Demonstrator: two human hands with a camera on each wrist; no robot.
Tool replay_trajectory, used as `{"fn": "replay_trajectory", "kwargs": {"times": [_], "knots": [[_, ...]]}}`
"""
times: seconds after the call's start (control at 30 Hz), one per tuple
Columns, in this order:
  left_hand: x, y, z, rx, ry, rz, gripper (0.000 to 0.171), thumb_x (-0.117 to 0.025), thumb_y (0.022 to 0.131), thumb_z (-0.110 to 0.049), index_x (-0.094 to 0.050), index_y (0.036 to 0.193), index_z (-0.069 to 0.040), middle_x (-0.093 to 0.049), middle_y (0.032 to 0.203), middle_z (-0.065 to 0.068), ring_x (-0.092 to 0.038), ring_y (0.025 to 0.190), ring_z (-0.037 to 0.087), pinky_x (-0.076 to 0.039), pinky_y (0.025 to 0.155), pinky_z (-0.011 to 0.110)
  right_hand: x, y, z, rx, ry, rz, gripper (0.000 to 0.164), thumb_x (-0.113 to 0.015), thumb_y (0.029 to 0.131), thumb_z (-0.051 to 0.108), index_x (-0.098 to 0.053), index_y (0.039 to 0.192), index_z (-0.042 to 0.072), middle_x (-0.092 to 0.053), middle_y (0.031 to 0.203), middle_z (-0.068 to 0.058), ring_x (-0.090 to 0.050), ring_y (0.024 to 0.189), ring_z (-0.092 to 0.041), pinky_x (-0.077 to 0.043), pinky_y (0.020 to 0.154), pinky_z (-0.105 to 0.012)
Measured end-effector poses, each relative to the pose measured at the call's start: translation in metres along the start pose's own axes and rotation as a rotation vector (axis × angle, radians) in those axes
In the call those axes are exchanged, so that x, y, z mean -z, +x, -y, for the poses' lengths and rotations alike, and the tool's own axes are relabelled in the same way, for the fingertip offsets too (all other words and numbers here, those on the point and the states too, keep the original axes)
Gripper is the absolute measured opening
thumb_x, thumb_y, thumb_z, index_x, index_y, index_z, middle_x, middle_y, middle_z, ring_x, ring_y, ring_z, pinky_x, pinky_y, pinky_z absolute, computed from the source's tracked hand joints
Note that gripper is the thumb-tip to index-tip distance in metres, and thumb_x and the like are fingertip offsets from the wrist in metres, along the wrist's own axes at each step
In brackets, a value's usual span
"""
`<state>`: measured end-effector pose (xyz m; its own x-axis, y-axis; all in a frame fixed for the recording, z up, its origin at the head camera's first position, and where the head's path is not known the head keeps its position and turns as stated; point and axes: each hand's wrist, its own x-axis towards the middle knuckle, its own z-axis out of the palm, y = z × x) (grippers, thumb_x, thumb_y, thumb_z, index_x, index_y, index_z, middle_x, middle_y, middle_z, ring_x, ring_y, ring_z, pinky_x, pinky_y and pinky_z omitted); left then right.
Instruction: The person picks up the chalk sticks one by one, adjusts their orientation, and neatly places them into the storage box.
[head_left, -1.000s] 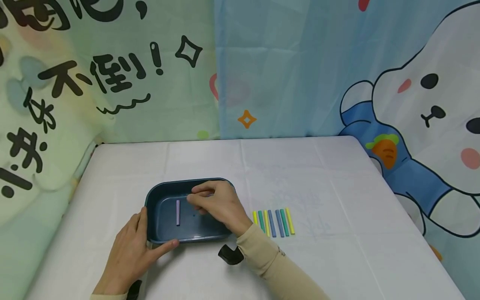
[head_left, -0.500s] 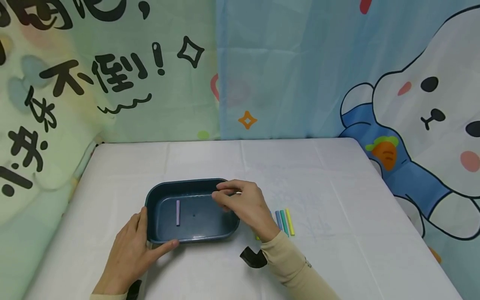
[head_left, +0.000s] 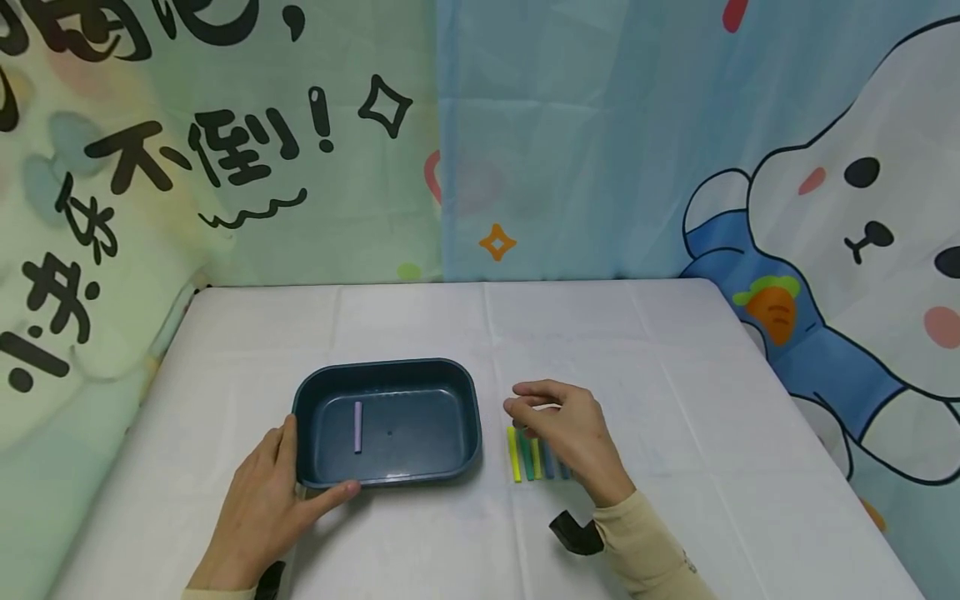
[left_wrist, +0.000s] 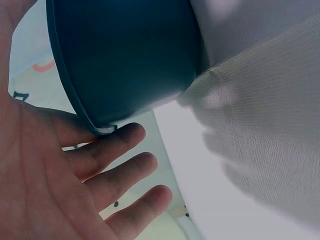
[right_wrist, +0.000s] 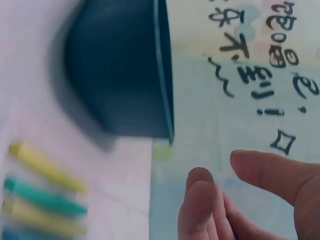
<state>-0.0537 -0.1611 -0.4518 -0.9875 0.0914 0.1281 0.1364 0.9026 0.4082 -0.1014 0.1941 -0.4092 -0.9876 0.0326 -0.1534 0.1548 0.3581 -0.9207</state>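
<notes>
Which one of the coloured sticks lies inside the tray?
The purple stick; the other visible sticks, yellow, green and blue, lie on the cloth beside the tray.

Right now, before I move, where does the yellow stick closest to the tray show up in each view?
Head: the yellow stick lies right of the tray, at the row's left end, just below the right hand.
Left wrist: not in it.
Right wrist: lower left, blurred, topmost of the visible sticks.
Shared landmark: the dark blue tray, in all three.

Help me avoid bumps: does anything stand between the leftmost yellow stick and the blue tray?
Nothing visible: only white cloth lies between the leftmost yellow stick and the tray, whose raised rim likely needs clearing.
</notes>
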Motion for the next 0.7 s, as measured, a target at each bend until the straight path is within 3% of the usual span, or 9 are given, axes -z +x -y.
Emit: {"fn": "replay_trajectory", "kwargs": {"times": [0.27, 0.4, 0.7], "knots": [[0.001, -0.001, 0.0, 0.008, -0.004, 0.011, 0.123, -0.073, 0.077, -0.074, -0.03, 0.15, 0.016, -0.05, 0.134, 0.035, -0.054, 0.117, 0.045, -0.045, 0.099, 0.06, 0.033, -0.005, -0.02, -0.084, -0.186, -0.113, 0.048, -0.077, 0.09, 0.034, -0.07, 0.126, 0.004, -0.072, 0.112, -0.012, -0.073, 0.088, -0.021, -0.06, 0.077, -0.035], [0.001, -0.001, 0.001, 0.001, -0.005, 0.005, 0.124, -0.073, 0.077, -0.074, -0.03, 0.15, 0.016, -0.051, 0.133, 0.035, -0.055, 0.116, 0.044, -0.045, 0.098, 0.06, 0.047, -0.005, -0.032, -0.125, -0.28, -0.151, 0.049, -0.075, 0.092, 0.035, -0.068, 0.129, 0.005, -0.071, 0.114, -0.013, -0.074, 0.087, -0.022, -0.057, 0.072, -0.031], [0.0, -0.001, 0.002, -0.027, -0.013, -0.032, 0.122, -0.073, 0.077, -0.074, -0.033, 0.149, 0.016, -0.054, 0.129, 0.033, -0.057, 0.109, 0.041, -0.048, 0.094, 0.057, 0.062, -0.004, -0.051, -0.161, -0.349, -0.154, 0.048, -0.075, 0.091, 0.034, -0.069, 0.126, 0.001, -0.073, 0.108, -0.014, -0.073, 0.08, -0.02, -0.054, 0.068, -0.032]]}}
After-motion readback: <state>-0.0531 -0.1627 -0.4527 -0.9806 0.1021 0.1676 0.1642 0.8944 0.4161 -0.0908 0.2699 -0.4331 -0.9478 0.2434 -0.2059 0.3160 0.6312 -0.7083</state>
